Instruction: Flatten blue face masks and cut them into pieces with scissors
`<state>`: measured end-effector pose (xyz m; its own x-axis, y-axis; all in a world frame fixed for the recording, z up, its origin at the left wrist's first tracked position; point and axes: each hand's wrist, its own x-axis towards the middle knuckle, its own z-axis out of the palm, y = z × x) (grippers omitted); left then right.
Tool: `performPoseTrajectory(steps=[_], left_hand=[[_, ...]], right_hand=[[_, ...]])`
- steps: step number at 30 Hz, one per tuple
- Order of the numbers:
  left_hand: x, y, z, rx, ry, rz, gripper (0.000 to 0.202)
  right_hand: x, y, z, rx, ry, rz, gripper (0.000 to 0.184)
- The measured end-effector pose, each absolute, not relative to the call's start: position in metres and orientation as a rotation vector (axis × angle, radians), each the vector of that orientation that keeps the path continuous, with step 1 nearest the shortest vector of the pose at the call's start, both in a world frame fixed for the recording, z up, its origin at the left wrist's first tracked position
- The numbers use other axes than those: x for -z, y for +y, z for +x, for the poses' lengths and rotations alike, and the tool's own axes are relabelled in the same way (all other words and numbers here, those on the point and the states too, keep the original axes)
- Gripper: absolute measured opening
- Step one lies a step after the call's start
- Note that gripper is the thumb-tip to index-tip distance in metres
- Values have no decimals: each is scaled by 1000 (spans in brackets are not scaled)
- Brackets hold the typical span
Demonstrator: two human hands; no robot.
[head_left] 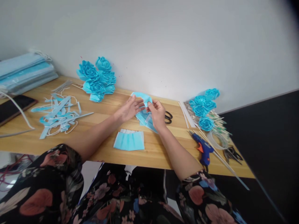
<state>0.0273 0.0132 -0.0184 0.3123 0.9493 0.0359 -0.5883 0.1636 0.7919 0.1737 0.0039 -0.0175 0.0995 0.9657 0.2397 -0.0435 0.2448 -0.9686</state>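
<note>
A piece of blue mask fabric (141, 95) is raised above the table, its right end bunched and pinched in my right hand (158, 113). My left hand (129, 109) is at the fabric's left end, thumb up by its edge and fingers stretched out and apart. More blue fabric pieces (149, 122) lie beneath my hands, partly covered by the right one. Beside them, black-handled scissors (168, 117) show only their loops. Nearer to me, a small stack of cut blue fabric (129, 141) rests flat on the wood.
Blue fabric roses (97, 79) stand at the back left, and others (202, 107) lie on the right over a bundle of stems. Cut strips (62, 113), a phone (16, 107) and masks (25, 73) occupy the left. A blue glue gun (205, 151) and pliers (232, 154) lie right.
</note>
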Motion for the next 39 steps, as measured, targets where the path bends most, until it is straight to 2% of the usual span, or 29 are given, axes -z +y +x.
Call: performPoseTrajectory(steps=[6, 16, 25, 31, 39], left_hand=[[22, 9, 31, -1060, 442, 820, 40], [11, 20, 14, -1273, 639, 798, 20], [10, 28, 4, -1362, 690, 770, 26], [5, 23, 7, -1328, 730, 795, 28], [13, 18, 15, -1265, 673, 896, 32]], right_hand=[[17, -2, 168, -1066, -1284, -993, 26], [15, -6, 167, -1038, -1497, -1106, 21], [19, -7, 167, -990, -1659, -1145, 14], [17, -6, 170, -1024, -1573, -1017, 30], [19, -4, 169, -917, -1580, -992, 32]])
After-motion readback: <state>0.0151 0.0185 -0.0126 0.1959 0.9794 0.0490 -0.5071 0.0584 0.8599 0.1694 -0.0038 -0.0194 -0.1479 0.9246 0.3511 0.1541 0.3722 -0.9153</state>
